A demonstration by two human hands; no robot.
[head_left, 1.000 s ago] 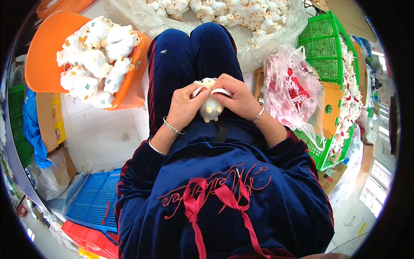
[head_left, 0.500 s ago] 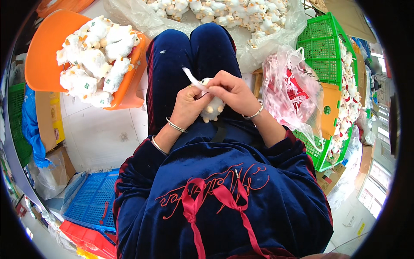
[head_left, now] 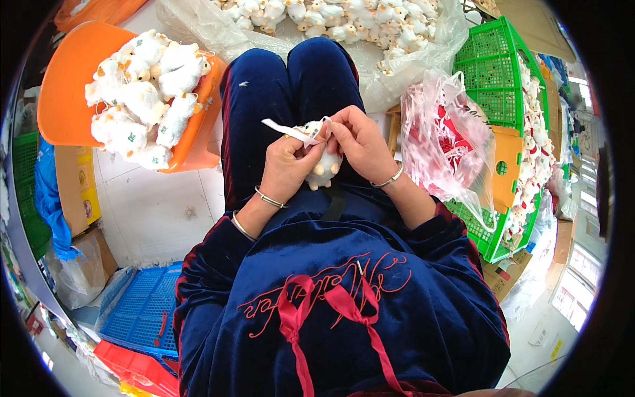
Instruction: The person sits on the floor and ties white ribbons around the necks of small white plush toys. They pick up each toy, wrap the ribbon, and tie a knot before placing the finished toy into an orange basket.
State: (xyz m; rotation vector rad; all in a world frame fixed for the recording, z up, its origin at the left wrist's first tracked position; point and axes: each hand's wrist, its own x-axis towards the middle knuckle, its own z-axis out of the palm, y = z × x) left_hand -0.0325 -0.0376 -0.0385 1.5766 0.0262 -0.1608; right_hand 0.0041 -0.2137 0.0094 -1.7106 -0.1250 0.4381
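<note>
A small white plush toy (head_left: pixel 323 173) rests in my lap, its lower body and little feet showing between my hands. A pale ribbon (head_left: pixel 283 130) is wrapped about its neck area, with one loose end sticking out to the left. My left hand (head_left: pixel 286 162) is closed, thumb and fingers pinching the ribbon against the toy's left side. On the other side, my right hand (head_left: pixel 360 142) pinches the ribbon near the toy's head. The ribbon's crossing and part of the toy's head are hidden by my fingers.
To the left, an orange chair (head_left: pixel 66 86) bears a heap of white plush toys (head_left: pixel 142 99). More plush toys (head_left: pixel 357 23) lie on clear plastic ahead. At right stand a plastic bag (head_left: pixel 446 135) with red and white pieces and green crates (head_left: pixel 488 79). A blue crate (head_left: pixel 142 308) sits lower left.
The ribbon's loose end has swung lower and further left. My right hand has drawn slightly up and right, its fingers reshaped around the ribbon; more of the toy's head shows.
</note>
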